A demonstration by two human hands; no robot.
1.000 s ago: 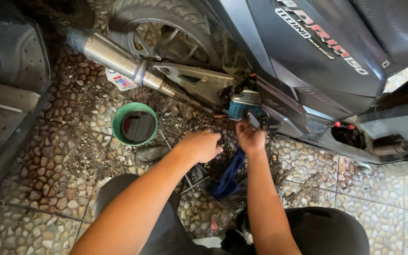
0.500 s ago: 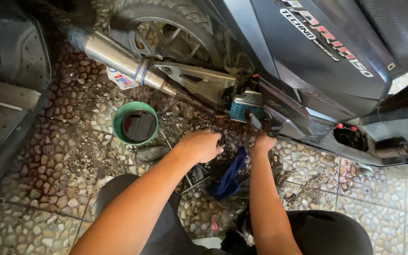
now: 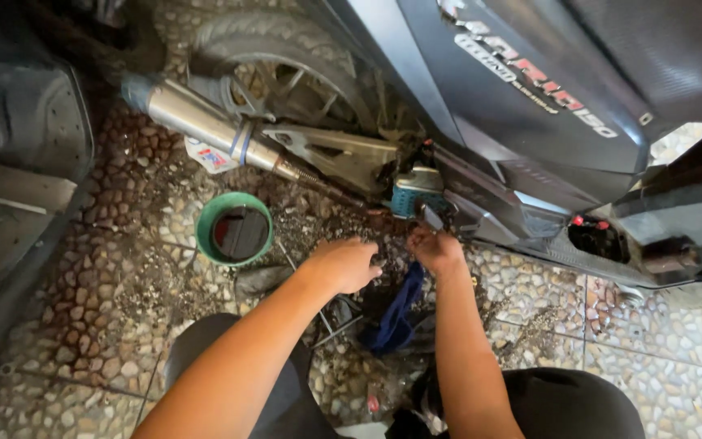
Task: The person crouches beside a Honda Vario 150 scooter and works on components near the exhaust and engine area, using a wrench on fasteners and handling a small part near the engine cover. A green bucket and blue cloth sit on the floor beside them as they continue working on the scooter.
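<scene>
Under the scooter's (image 3: 530, 106) engine, the left hand (image 3: 343, 264) curls loosely downward near a blue rag (image 3: 400, 313); the right hand (image 3: 436, 248) pinches something small and dark.

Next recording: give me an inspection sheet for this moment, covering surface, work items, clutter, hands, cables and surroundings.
Surface: pebble-patterned tile floor, dirty with scattered grit near the scooter.
Work items: dark scooter on the floor; teal part low on its underside, by the swingarm; silver exhaust pipe beside the rear wheel.
Clutter: green bowl holding dark liquid; blue rag on the floor between the forearms; small printed packet under the exhaust.
Hands: left hand palm down low over the floor, what it holds is hidden; right hand reaching up just below the teal part.
Cables: thin metal rods or wires on the floor; kind unclear.
Surroundings: second dark vehicle body at left.
</scene>
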